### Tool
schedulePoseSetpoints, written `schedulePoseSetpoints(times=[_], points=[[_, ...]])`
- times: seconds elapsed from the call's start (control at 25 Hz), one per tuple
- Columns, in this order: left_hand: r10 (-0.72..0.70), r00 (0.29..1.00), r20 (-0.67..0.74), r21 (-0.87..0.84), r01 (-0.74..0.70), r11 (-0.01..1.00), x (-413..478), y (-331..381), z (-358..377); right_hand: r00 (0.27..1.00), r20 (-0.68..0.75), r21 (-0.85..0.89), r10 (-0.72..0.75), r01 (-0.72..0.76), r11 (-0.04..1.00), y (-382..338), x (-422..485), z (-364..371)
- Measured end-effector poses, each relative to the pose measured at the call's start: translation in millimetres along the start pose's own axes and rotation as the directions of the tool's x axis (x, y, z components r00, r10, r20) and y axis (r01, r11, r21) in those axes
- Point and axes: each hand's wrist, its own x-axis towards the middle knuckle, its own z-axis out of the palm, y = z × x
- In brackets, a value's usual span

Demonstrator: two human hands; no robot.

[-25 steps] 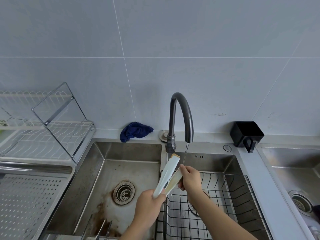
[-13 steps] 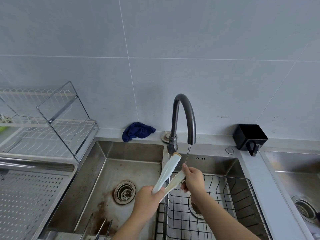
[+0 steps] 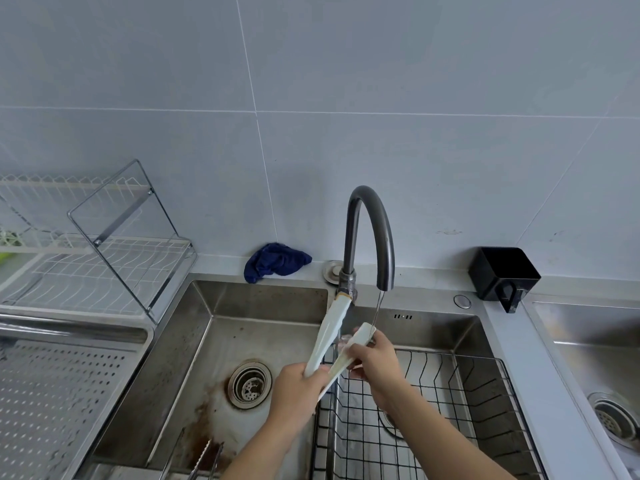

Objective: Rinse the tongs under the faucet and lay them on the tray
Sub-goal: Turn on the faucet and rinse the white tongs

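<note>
The left hand (image 3: 294, 393) grips the tongs (image 3: 332, 337) at their joined end; the right hand (image 3: 372, 360) pinches one arm under the thin stream from the faucet (image 3: 369, 237). Rinsing is underway; the perforated tray (image 3: 52, 403) at left waits.

You find no text, label, brand, number or sign that can be read anywhere in your view. The wall tiles (image 3: 415, 81), the faucet (image 3: 370, 230) and the black holder (image 3: 502, 273) at the back of the counter all show plain surfaces to you. The small dark marks on the back wall of the sink (image 3: 403, 317) are too small for you to tell whether they are letters at all.
</note>
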Motion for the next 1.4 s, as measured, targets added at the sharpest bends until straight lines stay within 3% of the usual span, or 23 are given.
schedulePoseSetpoints(times=[0.16, 0.32, 0.48, 0.56, 0.72, 0.92, 1.12, 1.24, 1.4], points=[[0.044, 0.998, 0.039, -0.02, -0.044, 0.999, 5.1, 1.3, 5.2, 0.998, -0.065, 0.062, -0.015, 0.019, 0.998, -8.7, 5.8, -1.4], [0.075, 0.996, 0.039, 0.018, -0.076, 0.997, 9.2, -2.6, 6.7, 0.995, 0.094, 0.065, -0.03, 0.024, 0.998, -11.6, 0.6, -1.7], [0.09, 0.994, 0.064, 0.017, -0.091, 0.996, 7.4, -0.7, 12.2, 1.0, -0.015, 0.128, -0.014, 0.016, 0.992, -11.4, 13.4, -6.3], [0.093, 0.991, 0.092, 0.006, -0.094, 0.996, 9.6, 1.0, 14.1, 1.0, 0.022, 0.22, -0.019, 0.014, 0.976, -10.1, 11.1, -9.8], [-0.009, 0.985, 0.17, -0.166, 0.038, 0.985, 9.0, 0.7, 18.7, 0.986, 0.15, 0.333, -0.076, 0.022, 0.943, -6.5, 2.2, -19.0], [0.015, 0.99, 0.138, -0.191, 0.012, 0.981, 0.3, -8.2, 31.9, 0.993, 0.024, 0.178, -0.117, 0.111, 0.978, -14.6, 1.4, -20.5], [0.119, 0.993, 0.012, -0.003, -0.119, 0.993, 0.1, -26.0, 14.4, 0.939, -0.197, -0.224, -0.281, 0.236, 0.946, -6.0, -3.3, -7.7], [0.15, 0.988, -0.028, 0.094, -0.147, 0.985, 5.8, -23.1, 6.9, 0.949, -0.234, -0.18, -0.212, 0.172, 0.969, -7.9, 0.2, -6.3], [0.146, 0.989, -0.022, 0.114, -0.142, 0.983, 13.7, -17.6, -1.8, 0.995, -0.017, -0.018, -0.096, 0.095, 0.995, -19.4, -1.3, -11.0]])
